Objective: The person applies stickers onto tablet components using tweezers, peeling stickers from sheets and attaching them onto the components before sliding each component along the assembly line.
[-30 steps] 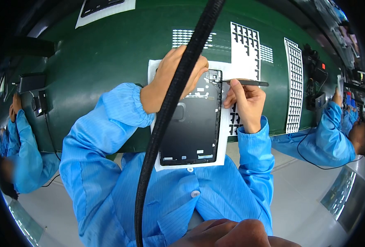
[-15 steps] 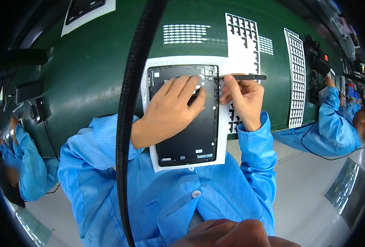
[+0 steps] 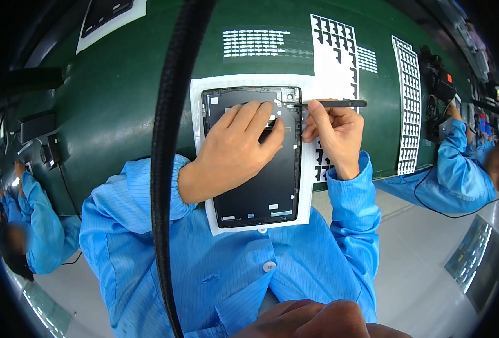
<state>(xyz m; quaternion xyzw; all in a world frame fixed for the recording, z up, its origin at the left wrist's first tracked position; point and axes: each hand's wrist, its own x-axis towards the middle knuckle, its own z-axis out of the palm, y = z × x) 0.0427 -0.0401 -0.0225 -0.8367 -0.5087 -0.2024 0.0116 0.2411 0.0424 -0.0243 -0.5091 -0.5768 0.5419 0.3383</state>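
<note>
A black tablet housing (image 3: 255, 174) lies on a white sheet (image 3: 221, 82), its inner side facing up, with small white pieces stuck on it. Across its upper half rests my left hand (image 3: 232, 141), fingers bent and thumb apart, holding nothing that I can see. In my right hand (image 3: 339, 132) a pair of black tweezers (image 3: 342, 103) is pinched between thumb and fingers. Their tip meets the housing near its upper right corner, beside a small square camera opening (image 3: 289, 97). Whether the tip grips anything is too small to tell.
Sheets of black die-cut stickers stand behind my right hand (image 3: 336, 70) and further right (image 3: 408, 107). Small white labels (image 3: 255, 43) lie beyond the housing on the green table (image 3: 114, 112). Another housing (image 3: 106, 19) is at upper left. Co-workers sit on both sides; a black strap (image 3: 168, 141) crosses the view.
The view has shifted slightly. Both hands keep nearly the same places on the housing, and the tweezers' tip stays by the upper right corner.
</note>
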